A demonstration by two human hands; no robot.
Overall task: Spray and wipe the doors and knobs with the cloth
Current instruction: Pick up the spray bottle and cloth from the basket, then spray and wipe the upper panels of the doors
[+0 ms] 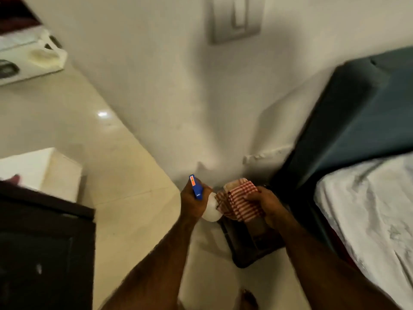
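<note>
Both forearms reach down from the bottom edge toward the foot of the wall. At the left hand (194, 201), the fingers are wrapped round a white spray bottle (211, 211) with a blue nozzle head pointing up at the wall (178, 97). Just beside it, the right hand (269, 205) grips a bunched red-and-white checked cloth (240, 203) (its folds touch the bottle) over a dark low object I cannot make out. A bed (366, 209) with a white sheet stands at the right, a dark cabinet (44, 253) at the left, a light switch (237, 17) high above.
</note>
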